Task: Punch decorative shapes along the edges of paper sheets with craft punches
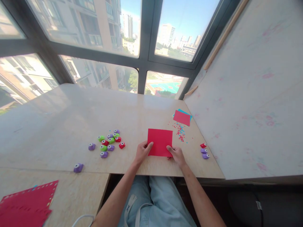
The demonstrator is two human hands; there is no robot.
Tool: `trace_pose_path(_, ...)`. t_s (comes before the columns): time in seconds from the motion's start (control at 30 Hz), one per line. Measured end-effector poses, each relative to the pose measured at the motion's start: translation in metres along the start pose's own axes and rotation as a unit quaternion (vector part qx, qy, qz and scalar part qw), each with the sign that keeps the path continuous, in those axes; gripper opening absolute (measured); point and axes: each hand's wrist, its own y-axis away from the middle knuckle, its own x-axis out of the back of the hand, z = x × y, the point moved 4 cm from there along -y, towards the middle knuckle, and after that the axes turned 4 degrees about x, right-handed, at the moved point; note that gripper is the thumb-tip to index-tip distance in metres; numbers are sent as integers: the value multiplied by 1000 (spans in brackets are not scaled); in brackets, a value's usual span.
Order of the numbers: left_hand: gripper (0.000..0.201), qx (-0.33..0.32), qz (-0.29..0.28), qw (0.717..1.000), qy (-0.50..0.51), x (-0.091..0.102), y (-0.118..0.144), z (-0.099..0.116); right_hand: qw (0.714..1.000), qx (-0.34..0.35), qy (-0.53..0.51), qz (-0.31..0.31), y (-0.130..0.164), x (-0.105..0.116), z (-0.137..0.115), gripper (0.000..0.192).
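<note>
A plain red sheet of paper (160,142) is held up between both hands over the front of the table. My left hand (143,152) pinches its lower left edge, thumb on top. My right hand (176,154) grips the lower right corner, with the thumb in front and fingers partly behind the sheet. To the left lies a cluster of small purple, green and red craft punches (110,140). On the right are a red punch (203,145) and two purple punches (204,153). Red and blue paper bits (181,132) are scattered beyond my right hand.
Red and blue sheets (182,117) lie stacked near the wall (255,94). Red sheets with punched edges (28,201) rest at the lower left. A single purple punch (78,167) sits near the seam of the table (71,116). Windows rise behind the table.
</note>
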Motion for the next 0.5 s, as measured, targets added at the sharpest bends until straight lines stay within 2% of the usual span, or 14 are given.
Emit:
trace_pose_path(0.17, 40, -3, -4, 999, -40, 0, -1, -3, 1000, 19, 1, -9, -2, 3, -10, 58)
trace_pose_path(0.27, 43, -17, -3, 996, -90, 0, 0, -6, 998, 18, -45, -38, -7, 2, -13, 54)
trace_pose_path(0.37, 46, -25, -9, 992, -121, -1, 2, -8, 991, 13, -109, -80, -17, -1, -12, 49)
trace_pose_path(0.5, 48, -20, -4, 991, -130, -2, 5, -10, 989, 17, -124, -76, -28, 0, -5, 44)
